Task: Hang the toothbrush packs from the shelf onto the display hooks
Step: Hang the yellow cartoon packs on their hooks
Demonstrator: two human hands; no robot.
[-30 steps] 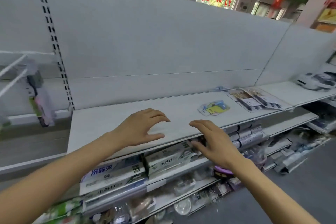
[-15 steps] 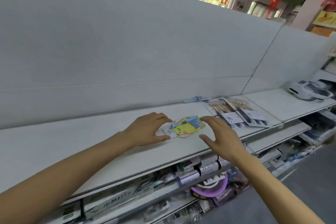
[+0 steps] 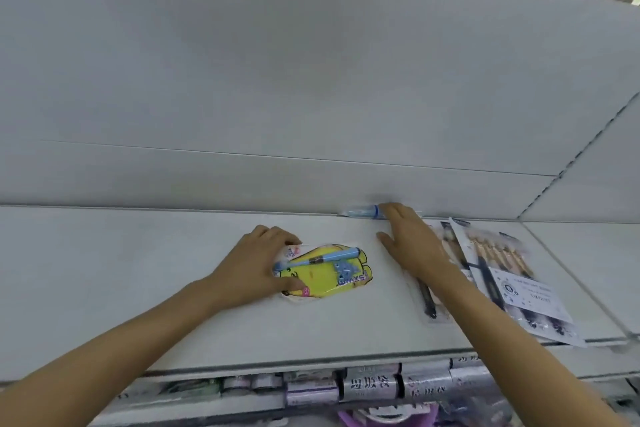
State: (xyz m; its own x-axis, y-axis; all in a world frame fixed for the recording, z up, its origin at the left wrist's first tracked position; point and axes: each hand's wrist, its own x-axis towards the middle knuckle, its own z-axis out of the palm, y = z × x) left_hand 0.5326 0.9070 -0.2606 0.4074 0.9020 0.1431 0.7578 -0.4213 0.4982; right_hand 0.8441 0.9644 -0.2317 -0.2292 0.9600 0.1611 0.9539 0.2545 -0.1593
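Note:
A yellow cartoon-shaped toothbrush pack [image 3: 329, 272] with a blue brush lies flat on the white shelf [image 3: 138, 288]. My left hand [image 3: 258, 269] grips its left end, fingers over the top edge and thumb at the bottom edge. My right hand [image 3: 410, 241] stretches toward the back of the shelf with straight fingers, fingertips at a small clear and blue pack [image 3: 362, 211] lying against the back panel. Flat packs of dark and tan toothbrushes [image 3: 502, 274] lie to the right, partly under my right forearm. No display hooks are in view.
A tall grey back panel [image 3: 277, 80] rises behind the shelf. Below the shelf's front edge, a lower shelf holds rolls and boxes of goods [image 3: 370, 386]. A second shelf section [image 3: 588, 253] begins at the right.
The view has closed in on the shelf. My left hand has taken hold of the yellow pack's left end. My right hand has moved past that pack to the small blue pack at the back.

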